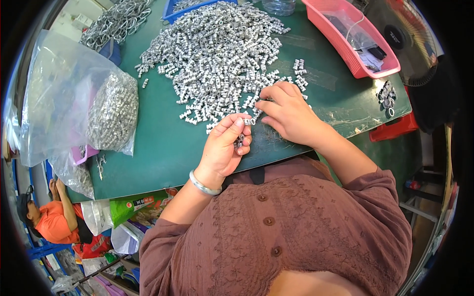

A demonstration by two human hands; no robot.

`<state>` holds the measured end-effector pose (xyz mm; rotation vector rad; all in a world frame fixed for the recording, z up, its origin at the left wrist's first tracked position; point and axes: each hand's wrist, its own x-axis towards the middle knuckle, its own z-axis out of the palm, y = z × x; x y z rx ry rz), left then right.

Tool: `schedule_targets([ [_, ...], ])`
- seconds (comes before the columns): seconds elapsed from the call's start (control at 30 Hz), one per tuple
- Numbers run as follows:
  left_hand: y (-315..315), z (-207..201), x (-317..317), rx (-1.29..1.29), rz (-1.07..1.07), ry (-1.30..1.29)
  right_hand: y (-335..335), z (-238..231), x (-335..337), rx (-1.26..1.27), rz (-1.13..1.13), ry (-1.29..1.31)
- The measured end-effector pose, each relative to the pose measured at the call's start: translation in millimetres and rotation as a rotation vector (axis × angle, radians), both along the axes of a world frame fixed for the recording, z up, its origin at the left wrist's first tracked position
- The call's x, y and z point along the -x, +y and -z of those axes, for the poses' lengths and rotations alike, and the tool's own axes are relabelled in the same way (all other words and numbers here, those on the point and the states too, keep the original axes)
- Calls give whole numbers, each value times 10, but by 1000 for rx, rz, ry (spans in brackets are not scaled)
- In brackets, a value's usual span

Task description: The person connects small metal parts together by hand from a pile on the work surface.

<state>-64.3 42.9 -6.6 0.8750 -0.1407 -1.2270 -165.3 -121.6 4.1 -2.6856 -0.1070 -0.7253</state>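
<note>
The heaped small parts (217,54) look like bright metal, glossy and ridged. The tabletop (158,160) is smooth with a soft sheen, scuffed rough near its right-hand edge. The large bag (59,69) is clear, glossy, crinkled plastic; the pink basket (353,58) is plastic with a textured wall. The shirt (316,217) is matt cloth with raised patterning; the bangle (203,184) looks smooth and polished.

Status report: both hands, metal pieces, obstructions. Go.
Left hand pinching small metal piece. Right hand at pile's near edge, hold unclear. No obstruction visible between hands.
</note>
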Motion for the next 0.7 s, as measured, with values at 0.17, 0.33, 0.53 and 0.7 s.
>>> schedule_targets([
  [0.17, 6, -24, -4, 62, 31, 102, 3, 66, -43, 124, 46, 57],
  [0.33, 20, -27, -34, 88, 20, 95, 5, 70, -60, 73, 37, 60],
  [0.53, 31, -61, -47, 2, -74, 99, 0, 39, -59, 53, 16, 119],
  [0.7, 63, -12, -40, -68, -93, 0, 26, -26, -38, -38, -19, 38],
])
